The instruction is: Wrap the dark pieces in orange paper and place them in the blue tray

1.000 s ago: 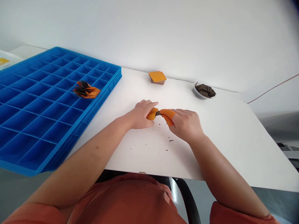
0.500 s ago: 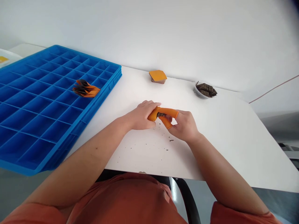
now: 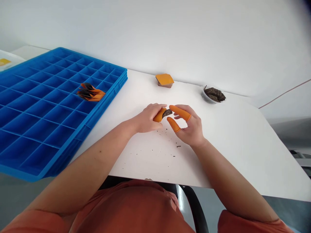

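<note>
My left hand is closed around a curved orange sheet. A dark brown, rough-textured flat piece sticks out of the sheet's right side. Orange finger cots cover the thumb and index finger of my right hand. That hand is open just right of the dark piece, its thumb and index finger apart. Whether its other fingers touch the piece, I cannot tell. Small dark crumbs lie on the white table below my hands.
At left, a blue compartment tray holds a bunch of folded orange-and-black pieces. A stack of orange sheets stands near the wall. To its right, a bowl holds similar dark pieces. A white container shows at far left.
My right thumb and index finger have let go and spread apart, drawing back slightly from the orange sheet. More of the dark piece shows. My left hand keeps its hold.
</note>
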`<state>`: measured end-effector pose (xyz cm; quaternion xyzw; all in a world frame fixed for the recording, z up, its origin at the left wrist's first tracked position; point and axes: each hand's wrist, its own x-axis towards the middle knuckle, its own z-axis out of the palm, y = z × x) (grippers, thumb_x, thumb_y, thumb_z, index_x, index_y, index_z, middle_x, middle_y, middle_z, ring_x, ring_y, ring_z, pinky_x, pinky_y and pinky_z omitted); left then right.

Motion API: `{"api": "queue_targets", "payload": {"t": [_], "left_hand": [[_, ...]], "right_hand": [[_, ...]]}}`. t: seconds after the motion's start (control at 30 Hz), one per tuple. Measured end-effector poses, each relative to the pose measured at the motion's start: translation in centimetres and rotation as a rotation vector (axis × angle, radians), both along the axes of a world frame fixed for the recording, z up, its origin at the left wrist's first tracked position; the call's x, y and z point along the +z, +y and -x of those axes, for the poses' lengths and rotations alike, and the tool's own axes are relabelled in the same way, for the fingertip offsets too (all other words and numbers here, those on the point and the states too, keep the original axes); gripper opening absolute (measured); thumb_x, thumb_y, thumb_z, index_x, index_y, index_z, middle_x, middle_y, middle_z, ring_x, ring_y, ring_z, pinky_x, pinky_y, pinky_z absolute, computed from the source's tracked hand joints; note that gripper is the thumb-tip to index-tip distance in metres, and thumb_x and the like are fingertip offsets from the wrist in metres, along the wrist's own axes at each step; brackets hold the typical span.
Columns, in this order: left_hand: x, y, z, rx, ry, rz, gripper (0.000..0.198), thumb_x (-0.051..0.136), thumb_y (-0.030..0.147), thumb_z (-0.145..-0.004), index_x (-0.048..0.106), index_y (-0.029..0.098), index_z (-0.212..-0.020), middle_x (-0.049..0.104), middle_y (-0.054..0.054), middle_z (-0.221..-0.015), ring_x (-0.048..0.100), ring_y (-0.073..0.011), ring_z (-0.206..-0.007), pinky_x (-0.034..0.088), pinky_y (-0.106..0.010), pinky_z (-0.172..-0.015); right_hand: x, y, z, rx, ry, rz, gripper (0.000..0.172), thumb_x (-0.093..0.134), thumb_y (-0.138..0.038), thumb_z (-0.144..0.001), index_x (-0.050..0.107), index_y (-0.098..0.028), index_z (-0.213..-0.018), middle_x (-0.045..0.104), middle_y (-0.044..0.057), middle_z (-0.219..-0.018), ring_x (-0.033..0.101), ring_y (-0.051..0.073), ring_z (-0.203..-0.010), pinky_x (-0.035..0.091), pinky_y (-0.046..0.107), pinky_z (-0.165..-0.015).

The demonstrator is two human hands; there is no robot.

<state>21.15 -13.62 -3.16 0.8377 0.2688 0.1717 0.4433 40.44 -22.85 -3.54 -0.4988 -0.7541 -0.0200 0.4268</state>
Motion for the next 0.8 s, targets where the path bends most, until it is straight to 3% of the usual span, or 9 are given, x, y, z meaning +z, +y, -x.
{"api": "queue_targets", "payload": {"t": [0.13, 0.23, 0.33, 0.6, 0.8], "left_hand": [[-0.3, 0.3, -0.2, -0.072, -0.119, 0.037, 0.048, 0.056, 0.020, -0.068, 0.060, 0.025, -0.115, 0.058, -0.004, -0.103, 0.054, -0.0248, -0.100, 0.053, -0.044, -0.084], [-0.4, 0.4, -0.4, -0.080, -0.140, 0.096, 0.050, 0.057, 0.022, -0.069, 0.059, 0.028, -0.118, 0.059, -0.004, -0.109, 0.055, -0.0264, -0.105, 0.055, -0.045, -0.082], [-0.4, 0.4, -0.4, -0.085, -0.171, 0.156, 0.054, 0.056, 0.022, -0.068, 0.058, 0.028, -0.121, 0.058, -0.005, -0.114, 0.055, -0.0271, -0.109, 0.056, -0.045, -0.084], [-0.5, 0.3, -0.4, -0.030, -0.158, 0.215, 0.047, 0.056, 0.022, -0.065, 0.058, 0.024, -0.112, 0.050, -0.003, -0.099, 0.052, -0.0220, -0.092, 0.053, -0.040, -0.072], [-0.1, 0.1, -0.4, -0.018, -0.123, 0.196, 0.061, 0.056, 0.024, -0.065, 0.053, 0.023, -0.125, 0.049, -0.004, -0.102, 0.052, -0.0211, -0.091, 0.054, -0.041, -0.073]], "right_hand": [[0.1, 0.0, -0.3, 0.044, -0.085, 0.007, 0.057, 0.064, -0.026, -0.095, 0.050, -0.036, -0.150, 0.066, 0.008, -0.135, 0.070, 0.025, -0.109, 0.067, 0.041, -0.078], [0.6, 0.1, -1.0, 0.029, -0.108, -0.070, 0.063, 0.063, -0.023, -0.095, 0.045, -0.037, -0.154, 0.063, 0.010, -0.139, 0.068, 0.028, -0.116, 0.065, 0.047, -0.087], [0.8, 0.2, -1.4, 0.042, -0.123, -0.122, 0.062, 0.062, -0.019, -0.095, 0.048, -0.040, -0.151, 0.064, 0.009, -0.136, 0.067, 0.029, -0.116, 0.062, 0.051, -0.092], [-0.8, 0.5, -0.5, 0.153, -0.159, -0.020, 0.060, 0.054, -0.017, -0.096, 0.046, -0.044, -0.150, 0.052, 0.006, -0.153, 0.057, 0.031, -0.134, 0.050, 0.061, -0.108], [-1.0, 0.5, -0.6, 0.171, -0.034, -0.012, 0.052, 0.053, -0.016, -0.098, 0.054, -0.043, -0.142, 0.056, 0.005, -0.149, 0.058, 0.029, -0.134, 0.051, 0.058, -0.108]]}}
